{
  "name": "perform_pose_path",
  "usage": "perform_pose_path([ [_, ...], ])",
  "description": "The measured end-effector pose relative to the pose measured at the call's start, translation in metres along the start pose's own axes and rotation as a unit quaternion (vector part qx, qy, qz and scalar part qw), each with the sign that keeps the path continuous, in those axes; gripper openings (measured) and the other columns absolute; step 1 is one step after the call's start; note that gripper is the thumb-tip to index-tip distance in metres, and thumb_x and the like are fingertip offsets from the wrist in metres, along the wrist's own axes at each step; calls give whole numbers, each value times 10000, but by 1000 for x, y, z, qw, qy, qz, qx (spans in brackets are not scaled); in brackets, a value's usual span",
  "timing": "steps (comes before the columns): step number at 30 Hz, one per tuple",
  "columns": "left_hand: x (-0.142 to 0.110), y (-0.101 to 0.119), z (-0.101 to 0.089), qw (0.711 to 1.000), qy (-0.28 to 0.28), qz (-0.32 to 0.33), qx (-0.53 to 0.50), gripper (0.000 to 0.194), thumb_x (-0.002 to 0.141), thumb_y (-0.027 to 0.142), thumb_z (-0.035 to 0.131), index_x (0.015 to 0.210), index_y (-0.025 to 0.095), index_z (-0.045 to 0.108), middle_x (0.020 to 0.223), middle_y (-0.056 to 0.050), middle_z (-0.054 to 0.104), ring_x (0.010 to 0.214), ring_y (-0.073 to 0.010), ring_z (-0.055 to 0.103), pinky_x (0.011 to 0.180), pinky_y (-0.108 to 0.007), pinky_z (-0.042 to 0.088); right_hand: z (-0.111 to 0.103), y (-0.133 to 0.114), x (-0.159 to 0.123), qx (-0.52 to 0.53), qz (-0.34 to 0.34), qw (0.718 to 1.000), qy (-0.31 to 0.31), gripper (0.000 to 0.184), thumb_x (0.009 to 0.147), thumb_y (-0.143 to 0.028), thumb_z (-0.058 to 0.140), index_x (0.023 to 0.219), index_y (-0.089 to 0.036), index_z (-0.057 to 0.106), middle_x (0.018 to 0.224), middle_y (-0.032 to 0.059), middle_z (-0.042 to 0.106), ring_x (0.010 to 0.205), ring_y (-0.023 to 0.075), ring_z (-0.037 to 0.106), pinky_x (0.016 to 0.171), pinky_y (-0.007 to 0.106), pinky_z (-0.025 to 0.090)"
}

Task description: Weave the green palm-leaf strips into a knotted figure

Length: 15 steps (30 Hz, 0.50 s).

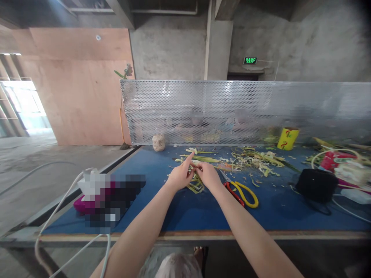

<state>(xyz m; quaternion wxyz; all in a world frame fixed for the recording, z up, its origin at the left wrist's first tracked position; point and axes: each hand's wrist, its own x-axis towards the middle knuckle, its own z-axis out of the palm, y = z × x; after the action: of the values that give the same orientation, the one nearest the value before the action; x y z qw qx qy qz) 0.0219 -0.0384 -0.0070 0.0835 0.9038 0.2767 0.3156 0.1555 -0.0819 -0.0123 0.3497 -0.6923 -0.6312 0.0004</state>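
Observation:
My left hand (182,174) and my right hand (208,175) meet over the middle of the blue table. The left index finger points away from me, while the thumb and other fingers close in toward the right hand. Both hands pinch thin yellow-green plant strips, and a looped bundle of these strips (196,187) hangs just below them. The fingers hide part of the bundle. Longer pale leaf pieces (205,158) lie just beyond my fingertips. To the right of my right hand rest scissors (241,193) with red and yellow handles.
Shredded leaf scraps (261,160) are spread at the back right, near a yellow roll (288,139). A black case (316,185) sits at right. A purple-and-white object (94,193) with cables lies at left. A perforated metal screen (203,96) borders the far edge.

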Motion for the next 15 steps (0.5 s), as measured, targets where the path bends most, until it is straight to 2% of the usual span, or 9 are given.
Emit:
perform_pose_path([
  [8,2,-1,-1,999,-22,-32,11,602,800,177,401,1357,259,186,1014,19,643,566,-93,576,555,-191,403,-1,3,0,-1,16,1000,17,184,785,-211,476,721,-189,647,726,52,664,680,165,585,596,229,359],
  [15,3,-2,-2,997,-27,-67,10,683,793,186,461,1374,269,112,1044,11,632,576,-75,597,590,-171,425,-1,6,1,3,22,1000,18,168,781,-213,493,722,-188,648,712,44,658,663,158,576,577,226,346],
])
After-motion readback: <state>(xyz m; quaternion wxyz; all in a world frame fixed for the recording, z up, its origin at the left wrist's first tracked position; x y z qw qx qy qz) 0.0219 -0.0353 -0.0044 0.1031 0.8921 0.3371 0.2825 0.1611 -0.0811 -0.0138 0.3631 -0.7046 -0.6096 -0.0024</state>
